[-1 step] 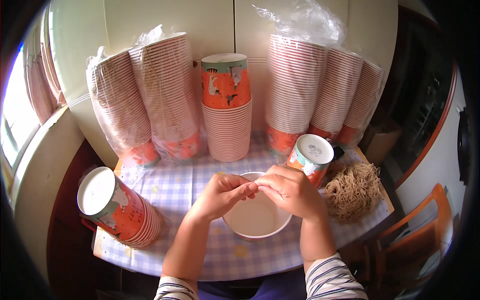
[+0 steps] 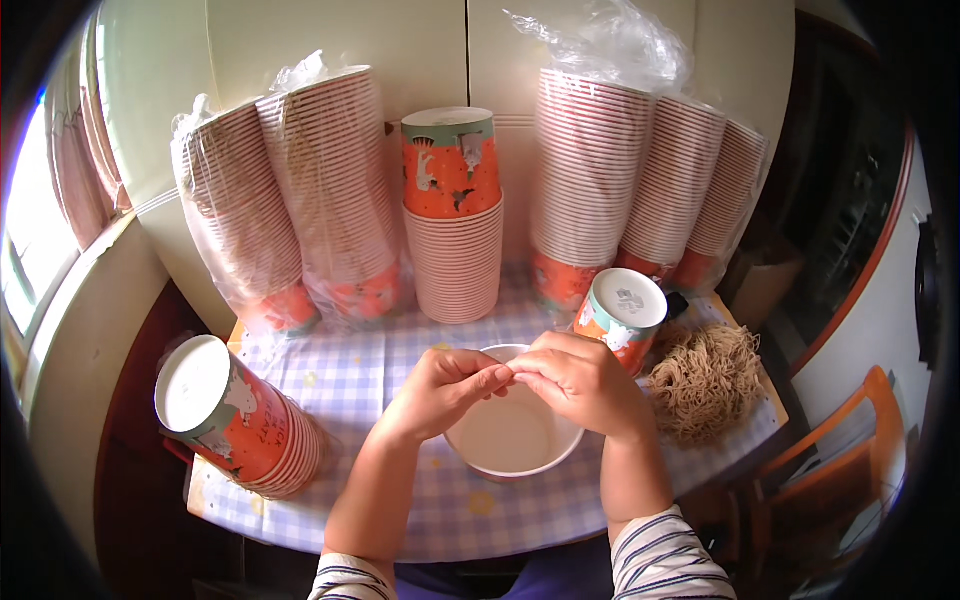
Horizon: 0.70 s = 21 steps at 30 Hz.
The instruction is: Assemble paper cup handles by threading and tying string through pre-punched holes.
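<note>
My left hand (image 2: 440, 395) and my right hand (image 2: 580, 380) meet fingertip to fingertip above the far side of a white-lined paper tub (image 2: 505, 445). Both hands are closed in a pinch, thumbs against fingers. Whatever lies between the fingertips is hidden or too small to make out. The tub stands upright on a blue-and-white checked tablecloth (image 2: 400, 500), and its pale inside shows below my hands. Just past my right hand, an orange patterned paper tub (image 2: 628, 310) stands upside down with its white base up.
A tangled heap of tan strands (image 2: 705, 385) lies at the right. A short stack of upturned tubs (image 2: 240, 420) leans at the left. Tall stacks line the back: a bare stack (image 2: 455, 250) between plastic-wrapped ones (image 2: 335, 190), (image 2: 590, 170). A wooden chair (image 2: 860, 450) stands beyond the table's right side.
</note>
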{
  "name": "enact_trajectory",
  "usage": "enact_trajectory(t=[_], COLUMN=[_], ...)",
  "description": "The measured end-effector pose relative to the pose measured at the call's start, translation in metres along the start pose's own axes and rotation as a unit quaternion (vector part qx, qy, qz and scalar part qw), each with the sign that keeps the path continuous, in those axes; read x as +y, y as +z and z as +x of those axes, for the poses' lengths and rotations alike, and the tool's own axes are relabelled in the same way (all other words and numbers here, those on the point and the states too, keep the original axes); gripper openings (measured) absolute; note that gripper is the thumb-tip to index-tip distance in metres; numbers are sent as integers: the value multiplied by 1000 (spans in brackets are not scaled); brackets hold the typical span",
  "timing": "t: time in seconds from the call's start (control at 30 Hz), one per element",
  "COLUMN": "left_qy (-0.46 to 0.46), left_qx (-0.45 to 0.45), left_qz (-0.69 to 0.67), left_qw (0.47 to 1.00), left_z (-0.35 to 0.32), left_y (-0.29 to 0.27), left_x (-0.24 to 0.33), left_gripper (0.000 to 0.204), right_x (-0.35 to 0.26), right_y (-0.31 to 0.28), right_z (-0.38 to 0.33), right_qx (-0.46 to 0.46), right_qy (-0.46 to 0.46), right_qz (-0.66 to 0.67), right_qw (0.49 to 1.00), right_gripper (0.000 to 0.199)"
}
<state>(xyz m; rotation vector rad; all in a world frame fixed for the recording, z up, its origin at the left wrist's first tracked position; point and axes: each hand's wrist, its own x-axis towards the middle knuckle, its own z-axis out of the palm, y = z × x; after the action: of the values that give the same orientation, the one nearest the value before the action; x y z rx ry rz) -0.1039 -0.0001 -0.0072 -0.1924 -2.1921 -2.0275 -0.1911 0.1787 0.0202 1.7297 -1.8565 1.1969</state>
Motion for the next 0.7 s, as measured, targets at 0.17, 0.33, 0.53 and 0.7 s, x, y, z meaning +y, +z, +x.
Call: enact_trajectory(t=[0.17,0.33,0.53,0.7], left_qy=[50,40,17,-4], left_qx=[6,18,17,5], left_qz=[-22,-23,-50,-54], left_qw=[998,999,998,999], left_z=[0,-4,-3,-5], left_y=[-3,-4,-5,-1], left_x=[-7,-8,-2,1], left_gripper=[24,25,28,29], right_x=[0,-1,-2,-2], right_y=[0,0,-3,-4], right_z=[0,0,-2,-2], right_qx=[3,-1,-5,-1], right_qy=[20,17,23,20], right_qz=[13,1,-14,-33], right_qw=[1000,1000,1000,999], right_gripper=[14,13,15,16])
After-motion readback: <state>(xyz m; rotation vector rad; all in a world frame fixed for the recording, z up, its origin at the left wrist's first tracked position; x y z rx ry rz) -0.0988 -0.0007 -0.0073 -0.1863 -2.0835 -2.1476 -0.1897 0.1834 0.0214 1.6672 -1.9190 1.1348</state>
